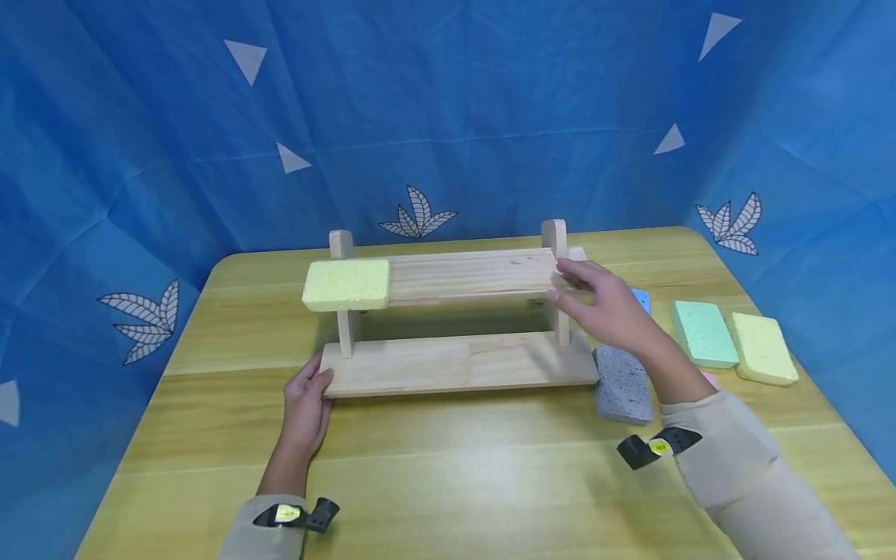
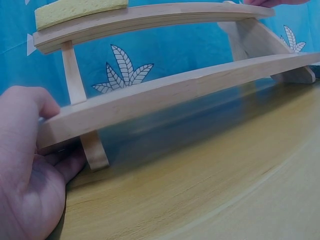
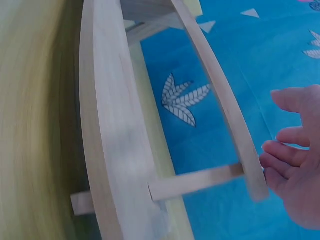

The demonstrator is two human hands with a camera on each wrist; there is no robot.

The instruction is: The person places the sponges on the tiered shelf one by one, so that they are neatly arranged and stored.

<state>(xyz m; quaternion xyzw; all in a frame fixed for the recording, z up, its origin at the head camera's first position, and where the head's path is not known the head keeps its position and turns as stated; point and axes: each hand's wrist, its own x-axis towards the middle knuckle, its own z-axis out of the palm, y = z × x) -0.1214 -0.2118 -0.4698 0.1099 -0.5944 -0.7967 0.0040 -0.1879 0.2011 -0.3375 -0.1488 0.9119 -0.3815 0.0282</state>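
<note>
A two-tier wooden rack stands on the table, with an upper board [image 1: 469, 276] and a lower board [image 1: 448, 364] joined by upright side pieces. One pale yellow sponge [image 1: 346, 285] lies on the left end of the upper board. At the lower board's left end, my left hand [image 1: 305, 408] grips the wood, thumb on top and fingers underneath, as the left wrist view shows. My right hand [image 1: 607, 307] is at the upper board's right end, fingers loosely bent and apart. In the right wrist view its lower fingers are beside the board end; whether they touch is unclear.
Right of the rack lie a grey sponge [image 1: 621, 385], a green sponge [image 1: 704, 334] and another yellow sponge [image 1: 763, 348]. Bits of a blue [image 1: 641, 299] and a pink thing [image 1: 710, 379] show behind the right arm. Blue patterned cloth [image 1: 490, 117] hangs behind the table.
</note>
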